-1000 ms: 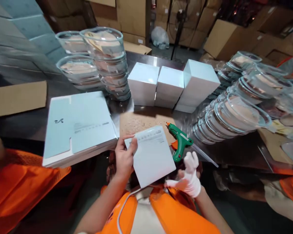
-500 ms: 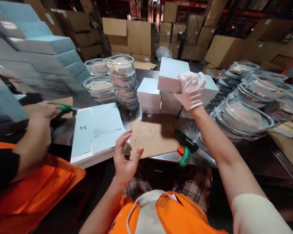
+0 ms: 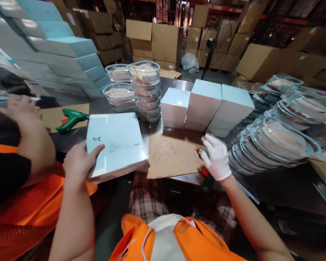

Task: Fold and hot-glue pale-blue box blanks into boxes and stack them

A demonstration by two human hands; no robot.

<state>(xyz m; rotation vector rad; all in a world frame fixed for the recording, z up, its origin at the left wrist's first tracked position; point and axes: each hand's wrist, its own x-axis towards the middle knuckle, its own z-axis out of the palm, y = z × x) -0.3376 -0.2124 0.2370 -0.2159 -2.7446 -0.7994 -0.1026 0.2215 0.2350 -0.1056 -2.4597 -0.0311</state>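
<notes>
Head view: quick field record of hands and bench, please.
left hand: bare, gripping near edge of flat box stack
right hand: gloved, on green glue gun, mostly hidden
cardboard sheet: between the hands, glue-spotted
white boxes: three in a row behind the sheet
glass dishes: stacked rows, right; upright stacks behind
co-worker: left, orange vest; second glue gun nearby

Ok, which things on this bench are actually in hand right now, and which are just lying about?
In hand:
left hand on the stack of flat pale-blue cartons
gloved right hand on the green glue gun
glue-spotted cardboard pad between them

Lying about:
three made-up boxes
stacked glass dishes
second glue gun
</notes>
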